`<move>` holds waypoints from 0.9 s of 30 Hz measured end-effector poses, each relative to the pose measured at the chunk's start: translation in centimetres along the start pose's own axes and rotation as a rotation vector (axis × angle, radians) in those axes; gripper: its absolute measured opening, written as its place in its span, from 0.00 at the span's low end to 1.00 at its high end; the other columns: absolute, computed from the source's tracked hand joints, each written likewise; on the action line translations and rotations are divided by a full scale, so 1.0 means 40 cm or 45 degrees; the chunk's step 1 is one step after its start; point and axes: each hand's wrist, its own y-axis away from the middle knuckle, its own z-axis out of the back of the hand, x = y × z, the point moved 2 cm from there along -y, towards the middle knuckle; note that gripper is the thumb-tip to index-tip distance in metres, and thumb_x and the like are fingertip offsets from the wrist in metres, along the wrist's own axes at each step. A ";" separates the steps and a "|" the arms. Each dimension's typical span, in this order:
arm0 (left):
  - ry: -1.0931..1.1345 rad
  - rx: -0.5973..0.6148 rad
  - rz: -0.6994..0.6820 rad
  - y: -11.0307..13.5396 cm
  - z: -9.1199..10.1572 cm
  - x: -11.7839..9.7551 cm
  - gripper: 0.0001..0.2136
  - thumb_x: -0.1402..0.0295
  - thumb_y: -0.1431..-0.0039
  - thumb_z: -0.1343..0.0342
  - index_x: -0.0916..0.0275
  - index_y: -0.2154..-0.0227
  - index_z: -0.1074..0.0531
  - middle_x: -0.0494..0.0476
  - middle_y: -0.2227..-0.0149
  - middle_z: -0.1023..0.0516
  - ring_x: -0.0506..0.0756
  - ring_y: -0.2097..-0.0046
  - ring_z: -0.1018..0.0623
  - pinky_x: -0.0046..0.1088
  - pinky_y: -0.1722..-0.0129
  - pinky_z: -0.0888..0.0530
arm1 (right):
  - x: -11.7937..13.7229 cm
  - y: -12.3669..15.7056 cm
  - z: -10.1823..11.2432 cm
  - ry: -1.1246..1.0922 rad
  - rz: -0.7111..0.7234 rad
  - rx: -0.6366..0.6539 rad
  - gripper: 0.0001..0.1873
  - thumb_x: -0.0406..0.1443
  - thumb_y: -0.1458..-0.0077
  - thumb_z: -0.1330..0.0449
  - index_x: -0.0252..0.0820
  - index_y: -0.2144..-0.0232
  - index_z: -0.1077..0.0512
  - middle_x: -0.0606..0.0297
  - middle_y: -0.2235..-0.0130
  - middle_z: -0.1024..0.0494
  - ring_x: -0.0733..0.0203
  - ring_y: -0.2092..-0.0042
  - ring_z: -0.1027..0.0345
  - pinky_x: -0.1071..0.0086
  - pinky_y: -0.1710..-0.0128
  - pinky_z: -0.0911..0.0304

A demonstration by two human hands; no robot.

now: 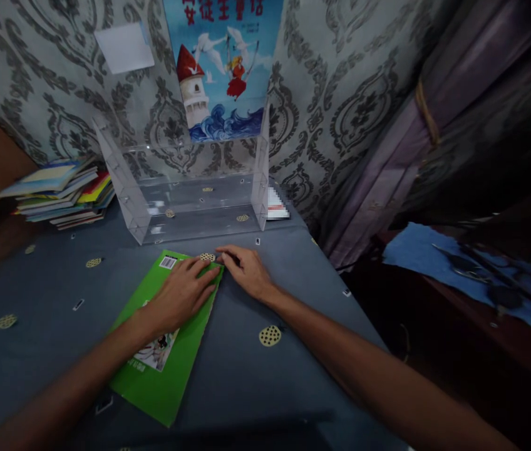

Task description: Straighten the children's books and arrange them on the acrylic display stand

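Note:
A green book (182, 369) lies at a slant on the cloth-covered table, with a barcode label near its far edge and a picture partly covered by my forearm. My left hand (183, 291) rests flat on this cover, fingers stretched towards the far right corner. At that same corner is my right hand (245, 270), its thumb and index finger pinched together at the book's edge. Just how much of the corner sits between those fingertips is hard to make out.
Beyond the book stands a clear acrylic rack (133, 213), with a blue illustrated picture book (228, 81) upright in it. A pile of books (66, 188) is at the back left. To the right, a blue cloth (416, 250) with scissors lies on a lower dark surface beside a tied curtain (387, 156).

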 end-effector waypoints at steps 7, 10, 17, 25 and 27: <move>0.006 -0.035 -0.002 0.005 -0.005 -0.003 0.17 0.66 0.29 0.55 0.61 0.42 0.32 0.64 0.43 0.29 0.64 0.43 0.30 0.48 0.43 0.30 | 0.009 0.004 0.005 -0.005 0.017 -0.024 0.16 0.33 0.37 0.47 0.41 0.52 0.23 0.62 0.65 0.17 0.60 0.63 0.24 0.67 0.59 0.32; 0.023 -0.066 0.003 0.008 -0.012 -0.001 0.17 0.66 0.28 0.56 0.61 0.42 0.32 0.64 0.43 0.29 0.64 0.42 0.31 0.49 0.43 0.31 | 0.010 0.006 0.004 0.036 0.039 -0.020 0.16 0.33 0.37 0.47 0.41 0.52 0.23 0.63 0.66 0.17 0.60 0.64 0.25 0.67 0.60 0.32; 0.056 -0.120 0.012 0.014 -0.023 0.005 0.17 0.66 0.28 0.56 0.58 0.42 0.30 0.63 0.43 0.29 0.64 0.42 0.31 0.50 0.43 0.30 | 0.009 0.005 0.004 0.082 0.036 -0.016 0.16 0.33 0.37 0.47 0.42 0.52 0.23 0.64 0.67 0.18 0.61 0.66 0.26 0.69 0.62 0.34; 0.079 -0.063 0.052 0.015 -0.022 -0.001 0.18 0.65 0.28 0.57 0.58 0.41 0.32 0.65 0.40 0.30 0.64 0.38 0.33 0.53 0.40 0.33 | 0.001 0.003 0.001 0.098 0.040 -0.013 0.15 0.32 0.37 0.46 0.42 0.53 0.22 0.64 0.68 0.18 0.61 0.66 0.26 0.69 0.62 0.34; 0.041 0.004 0.100 0.032 -0.022 -0.016 0.21 0.59 0.27 0.58 0.59 0.38 0.36 0.66 0.36 0.34 0.67 0.34 0.38 0.59 0.39 0.37 | 0.000 0.004 0.001 0.089 0.036 -0.010 0.15 0.32 0.37 0.46 0.42 0.53 0.22 0.64 0.67 0.18 0.61 0.67 0.26 0.68 0.61 0.33</move>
